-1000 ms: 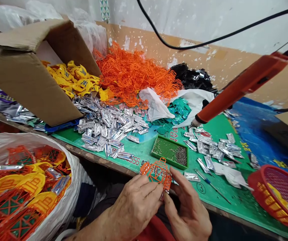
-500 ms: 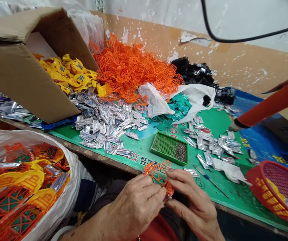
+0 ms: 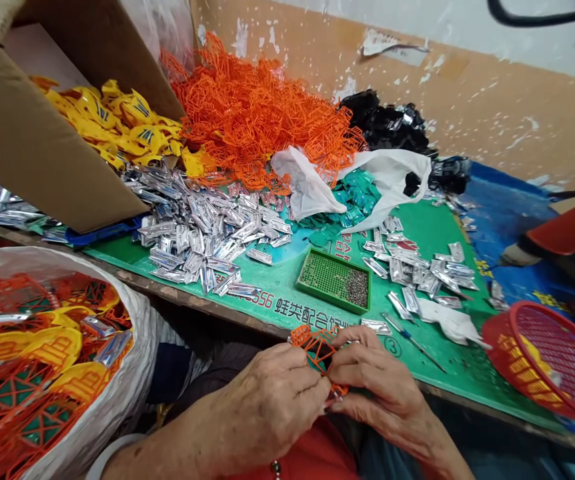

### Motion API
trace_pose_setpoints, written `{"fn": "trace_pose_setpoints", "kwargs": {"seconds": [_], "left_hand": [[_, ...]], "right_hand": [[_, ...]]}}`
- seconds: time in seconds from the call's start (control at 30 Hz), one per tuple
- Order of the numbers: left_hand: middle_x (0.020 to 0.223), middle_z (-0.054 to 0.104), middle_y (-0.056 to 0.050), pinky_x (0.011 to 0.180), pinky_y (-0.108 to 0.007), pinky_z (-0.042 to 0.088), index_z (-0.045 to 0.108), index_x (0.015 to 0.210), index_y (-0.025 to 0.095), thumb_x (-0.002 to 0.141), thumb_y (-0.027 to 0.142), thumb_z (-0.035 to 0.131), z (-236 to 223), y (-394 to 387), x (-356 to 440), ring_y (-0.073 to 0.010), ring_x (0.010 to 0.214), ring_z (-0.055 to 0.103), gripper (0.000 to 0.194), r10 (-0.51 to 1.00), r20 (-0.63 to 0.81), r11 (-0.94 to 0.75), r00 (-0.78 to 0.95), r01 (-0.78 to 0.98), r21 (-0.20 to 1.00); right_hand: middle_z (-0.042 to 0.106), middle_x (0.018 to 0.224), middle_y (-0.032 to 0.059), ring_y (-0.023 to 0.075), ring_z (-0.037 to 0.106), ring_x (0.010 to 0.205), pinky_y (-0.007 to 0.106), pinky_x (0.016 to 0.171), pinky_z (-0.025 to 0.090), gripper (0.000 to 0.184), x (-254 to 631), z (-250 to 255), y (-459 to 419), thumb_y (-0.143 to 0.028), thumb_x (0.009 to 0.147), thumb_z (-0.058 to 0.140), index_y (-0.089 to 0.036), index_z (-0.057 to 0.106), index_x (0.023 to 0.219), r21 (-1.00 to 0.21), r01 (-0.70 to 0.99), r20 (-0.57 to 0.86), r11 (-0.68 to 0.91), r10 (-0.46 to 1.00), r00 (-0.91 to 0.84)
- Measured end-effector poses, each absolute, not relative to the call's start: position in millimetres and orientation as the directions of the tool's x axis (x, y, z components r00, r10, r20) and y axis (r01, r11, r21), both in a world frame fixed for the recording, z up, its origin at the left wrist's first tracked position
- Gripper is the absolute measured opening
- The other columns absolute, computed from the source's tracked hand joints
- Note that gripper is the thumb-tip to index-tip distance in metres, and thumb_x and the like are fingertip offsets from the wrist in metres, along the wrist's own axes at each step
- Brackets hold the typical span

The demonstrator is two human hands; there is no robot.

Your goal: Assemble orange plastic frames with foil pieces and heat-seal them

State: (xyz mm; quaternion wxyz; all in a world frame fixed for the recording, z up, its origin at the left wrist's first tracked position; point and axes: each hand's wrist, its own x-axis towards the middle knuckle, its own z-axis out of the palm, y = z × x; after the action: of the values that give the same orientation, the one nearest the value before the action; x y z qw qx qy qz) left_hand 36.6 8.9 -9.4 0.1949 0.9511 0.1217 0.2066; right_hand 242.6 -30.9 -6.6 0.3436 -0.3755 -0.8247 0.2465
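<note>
Between my hands, just off the table's front edge, is an orange plastic lattice frame (image 3: 317, 345) with a dark green piece showing inside it. My left hand (image 3: 275, 393) is closed around its left and lower side, knuckles up. On the other side, my right hand (image 3: 380, 380) pinches the frame with bent fingers and thumb. The fingers hide most of its lower part. Just beyond the hands lies a green perforated tray (image 3: 312, 298) with small metal screws (image 3: 357, 288) heaped at its right end. A thin screwdriver (image 3: 414, 341) rests on the table to the right.
Silvery parts (image 3: 207, 227) lie heaped at left, more (image 3: 417, 270) at right. Behind are an orange frame pile (image 3: 267, 113), yellow parts (image 3: 132, 123) in a cardboard box (image 3: 42, 140), and black parts (image 3: 387, 127). A white sack (image 3: 140, 360) stands left, a red basket (image 3: 502, 347) right.
The view has shifted, so the table appears slightly higher and further left. My hands still hold the orange frame, which has tilted a little. The red-orange tool at right appears farther right.
</note>
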Motion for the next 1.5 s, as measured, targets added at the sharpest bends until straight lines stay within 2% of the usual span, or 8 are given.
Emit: {"fn": "trace_pose_setpoints", "kwargs": {"seconds": [0.27,0.5,0.63,0.87,1.07,1.23,1.33,1.5], "left_hand": [[0.068,0.059,0.001,0.061,-0.03,0.039,0.055,0.073,0.015,0.094,0.013,0.046,-0.8,11.1,36.1,-0.0136,0.065,0.048,0.023,0.29,0.365,-0.898,0.885,0.12,0.422],[0.068,0.061,0.001,0.059,-0.029,0.036,0.057,0.077,0.016,0.096,0.014,0.043,8.0,12.0,35.6,-0.0136,0.064,0.048,0.023,0.291,0.39,-0.899,0.874,0.111,0.423],[0.069,0.062,0.0,0.06,-0.03,0.038,0.058,0.082,0.016,0.097,0.015,0.039,7.6,11.8,36.8,-0.0143,0.066,0.051,0.025,0.303,0.395,-0.892,0.867,0.111,0.439],[0.072,0.06,0.0,0.055,-0.031,0.034,0.058,0.08,0.015,0.095,0.014,0.044,3.6,13.0,37.5,-0.0137,0.064,0.049,0.021,0.296,0.422,-0.921,0.857,0.139,0.365],[0.07,0.059,0.001,0.058,-0.031,0.034,0.054,0.073,0.016,0.096,0.013,0.042,1.6,13.0,35.6,-0.0137,0.065,0.047,0.026,0.301,0.354,-0.902,0.885,0.144,0.407],[0.074,0.062,0.0,0.069,-0.032,0.038,0.055,0.076,0.017,0.093,0.019,0.05,3.8,11.4,34.1,-0.0162,0.075,0.051,0.017,0.353,0.3,-0.866,0.886,0.188,0.462],[0.075,0.062,0.0,0.069,-0.03,0.038,0.056,0.077,0.017,0.091,0.019,0.052,6.1,10.7,33.4,-0.016,0.076,0.051,0.016,0.371,0.277,-0.849,0.886,0.203,0.488],[0.066,0.057,0.002,0.063,-0.029,0.034,0.056,0.07,0.016,0.091,0.016,0.051,5.0,15.7,31.5,-0.0141,0.067,0.047,0.021,0.33,0.259,-0.808,0.908,0.13,0.574]], "right_hand": [[0.068,0.074,-0.0031,0.0111,0.064,0.07,0.038,0.088,0.048,0.009,240.4,-0.1,-30.7,-0.03,0.089,0.059,-0.022,0.063,0.09,-0.716,0.384,0.39,0.584,0.79,-0.474],[0.066,0.069,-0.0015,0.0131,0.061,0.068,0.037,0.08,0.05,0.011,238.5,6.3,-32.6,-0.03,0.089,0.058,-0.021,0.065,0.091,-0.696,0.385,0.43,0.606,0.781,-0.453],[0.066,0.071,0.0,0.0153,0.062,0.074,0.041,0.084,0.049,0.01,239.5,5.2,-35.0,-0.028,0.088,0.06,-0.02,0.064,0.091,-0.676,0.408,0.434,0.613,0.779,-0.452],[0.068,0.073,0.0011,0.0167,0.065,0.077,0.043,0.088,0.05,0.012,237.5,6.7,-33.2,-0.028,0.089,0.057,-0.021,0.066,0.092,-0.682,0.408,0.445,0.607,0.787,-0.428],[0.068,0.071,0.0003,0.0158,0.065,0.075,0.042,0.089,0.05,0.01,234.5,6.9,-31.7,-0.027,0.089,0.057,-0.021,0.065,0.089,-0.685,0.415,0.431,0.599,0.793,-0.432],[0.068,0.075,0.0013,0.016,0.065,0.081,0.042,0.092,0.046,0.01,234.5,0.9,-36.8,-0.026,0.09,0.056,-0.019,0.063,0.089,-0.675,0.427,0.421,0.601,0.79,-0.446],[0.067,0.077,0.0017,0.0164,0.064,0.083,0.044,0.094,0.044,0.008,235.1,-2.8,-39.7,-0.025,0.09,0.057,-0.019,0.062,0.089,-0.685,0.426,0.413,0.592,0.796,-0.441],[0.064,0.074,0.0023,0.0157,0.061,0.078,0.037,0.078,0.05,0.006,232.7,-4.9,-41.5,-0.023,0.088,0.059,-0.017,0.06,0.086,-0.757,0.346,0.398,0.555,0.811,-0.43]]}}
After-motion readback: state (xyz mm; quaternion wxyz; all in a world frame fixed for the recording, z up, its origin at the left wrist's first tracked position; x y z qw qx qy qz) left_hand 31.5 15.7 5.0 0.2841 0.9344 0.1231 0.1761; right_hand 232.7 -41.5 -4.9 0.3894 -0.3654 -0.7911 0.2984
